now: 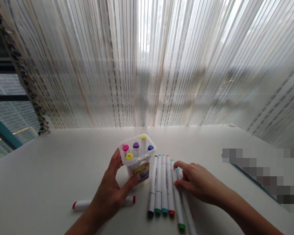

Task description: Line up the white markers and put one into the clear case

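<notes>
My left hand (110, 189) is wrapped round a clear plastic marker case (131, 168), its thumb across the yellow-and-black label. Inside the case stand several markers with pink, yellow, purple and blue ends. To its right, white markers (158, 186) lie side by side, with black, green, blue and orange ends. My right hand (193, 179) has its fingers curled at the row's right side, index finger and thumb against a green-ended marker (178, 205). Another white marker (189, 215) runs partly under that hand. A red-ended marker (82, 205) lies crosswise behind my left wrist, its middle hidden.
All this rests on a white table (51, 173). A striped sheer curtain (147, 81) hangs along the back edge. At the right lies a flat dark-edged object (256, 182), mostly pixelated. Part of a window (9, 88) shows at the far left.
</notes>
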A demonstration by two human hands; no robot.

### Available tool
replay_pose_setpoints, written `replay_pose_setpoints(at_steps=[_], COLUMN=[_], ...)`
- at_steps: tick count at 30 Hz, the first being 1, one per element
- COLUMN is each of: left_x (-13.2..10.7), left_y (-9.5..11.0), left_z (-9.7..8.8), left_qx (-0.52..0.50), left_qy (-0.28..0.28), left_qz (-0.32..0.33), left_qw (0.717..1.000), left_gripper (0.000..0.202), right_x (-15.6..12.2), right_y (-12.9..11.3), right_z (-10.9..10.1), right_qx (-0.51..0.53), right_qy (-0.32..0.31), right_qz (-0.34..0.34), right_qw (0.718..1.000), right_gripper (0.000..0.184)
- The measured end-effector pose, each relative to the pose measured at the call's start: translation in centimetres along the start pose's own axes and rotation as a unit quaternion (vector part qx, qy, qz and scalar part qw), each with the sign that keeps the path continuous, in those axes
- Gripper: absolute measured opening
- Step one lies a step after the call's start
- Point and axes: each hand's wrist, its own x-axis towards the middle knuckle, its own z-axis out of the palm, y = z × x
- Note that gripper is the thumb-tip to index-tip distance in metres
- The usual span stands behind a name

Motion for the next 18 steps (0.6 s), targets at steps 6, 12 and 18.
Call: replay_pose_setpoints(at_steps=[6,12,18], left_x=[0.0,0.0,0.0], left_y=[0.0,0.1,0.0], left_z=[0.0,0.0,-0.1], left_qx=[0.006,0.002,0.012], left_qy=[0.004,0.002,-0.01], left_qz=[-0.005,-0.004,0.004], left_qw=[1.0,1.0,1.0], left_gripper=[0.064,0.064,0.063], right_x=[0.7,-0.5,-0.2], right_y=[0.3,-0.1,-0.2], right_z=[1.0,-0.6,-0.1], right_qx=[-0.036,-0.016,-0.036], right_qy=[0.043,0.015,0.014], right_qz=[0.029,-0.002,-0.024], right_qw=[0.998,1.0,0.999], right_gripper=[0.028,0.009,0.015])
